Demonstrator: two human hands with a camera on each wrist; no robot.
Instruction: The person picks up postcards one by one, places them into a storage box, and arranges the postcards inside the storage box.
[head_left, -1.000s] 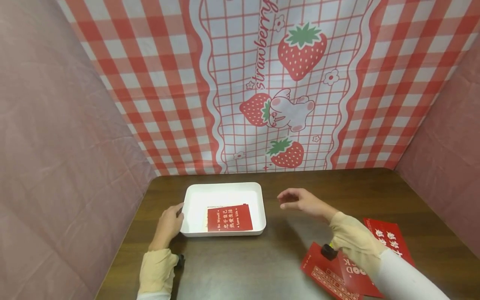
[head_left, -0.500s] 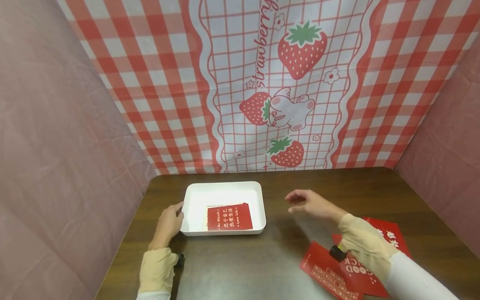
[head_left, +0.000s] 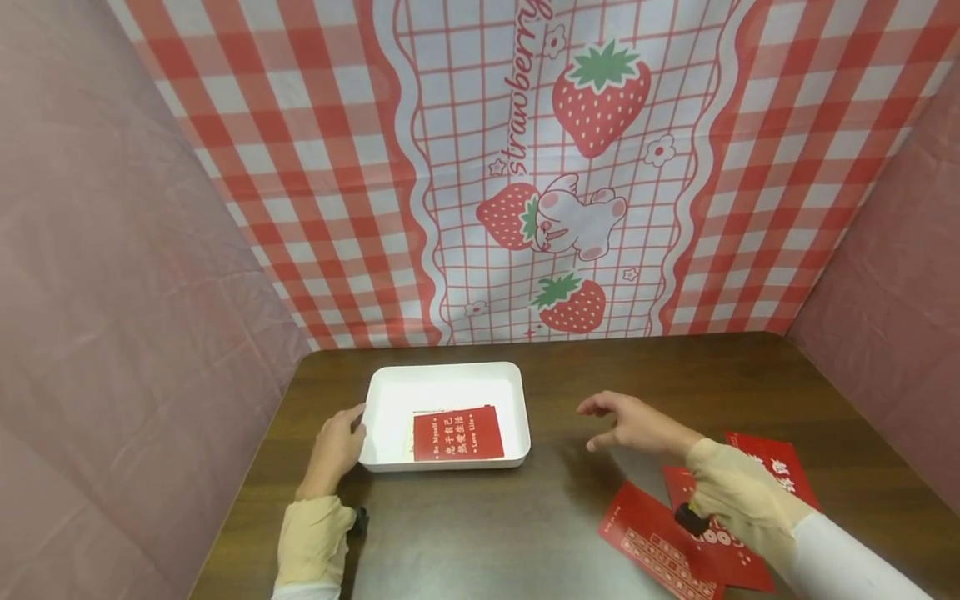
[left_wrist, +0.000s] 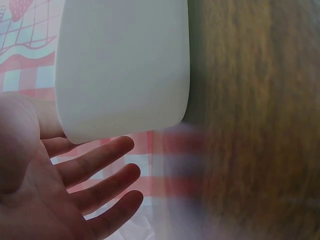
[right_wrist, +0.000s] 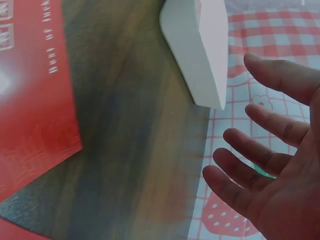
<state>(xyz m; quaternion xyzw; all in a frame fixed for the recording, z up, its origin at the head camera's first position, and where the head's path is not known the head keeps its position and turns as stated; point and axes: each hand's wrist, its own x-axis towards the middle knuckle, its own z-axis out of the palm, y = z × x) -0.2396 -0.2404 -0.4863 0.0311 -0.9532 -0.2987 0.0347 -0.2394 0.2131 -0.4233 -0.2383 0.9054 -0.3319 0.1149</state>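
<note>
My left hand (head_left: 337,450) rests against the left edge of a white rectangular tray (head_left: 517,392), thumb and index finger at the rim. In the left wrist view its other fingers (left_wrist: 107,192) spread loosely below the tray's side; the thumb tip is hidden behind it. Inside the tray lies a red envelope (head_left: 468,433) with white lettering, over a paler sheet of paper. My right hand (head_left: 626,421) hovers above the table, right of the tray, fingers apart and holding nothing. Below its forearm lies a red envelope (head_left: 645,529), overlapping another red envelope (head_left: 742,562).
A further red envelope (head_left: 783,467) lies at the right, partly covered by the right forearm. The brown wooden table (head_left: 465,533) meets a red-checked strawberry cloth (head_left: 345,250) at the back. Pink fabric (head_left: 135,350) hangs on both sides.
My right hand has drifted right, away from the tray, and its thumb and fingers have spread wider. The left hand and the tray stay in place.
</note>
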